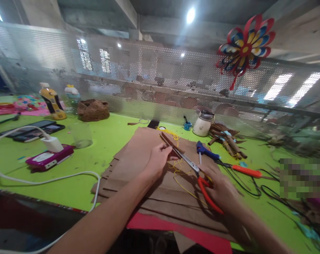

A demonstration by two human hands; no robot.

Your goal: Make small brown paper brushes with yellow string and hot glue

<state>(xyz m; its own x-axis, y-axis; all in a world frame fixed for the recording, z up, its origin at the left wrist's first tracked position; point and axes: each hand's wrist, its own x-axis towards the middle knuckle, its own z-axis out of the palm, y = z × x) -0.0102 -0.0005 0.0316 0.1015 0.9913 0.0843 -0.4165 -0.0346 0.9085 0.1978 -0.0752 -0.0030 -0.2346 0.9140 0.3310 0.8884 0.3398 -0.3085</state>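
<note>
My right hand (pixel 215 185) is closed around the red handles of a pair of scissors (pixel 190 164), whose blades point up and to the left. Between the fingertips of my left hand (pixel 160 158) is a narrow brown strip (pixel 178 146), pinched right beside the blades. Whether the blades are cutting into the strip I cannot tell. Below both hands lies a stack of brown paper sheets (pixel 139 169), with slits along its left edge. Yellow string (pixel 186 188) trails loosely over the sheets. Just beyond my right hand rests a blue glue gun (pixel 208 151).
To the left are a purple power strip (pixel 50 158) with a white cable, a clear cup (pixel 82 135) and phones (pixel 30 130). A white jar (pixel 201 123) and brown rolled pieces (pixel 230 141) stand behind. An orange-handled tool (pixel 246 171) and black cords lie right.
</note>
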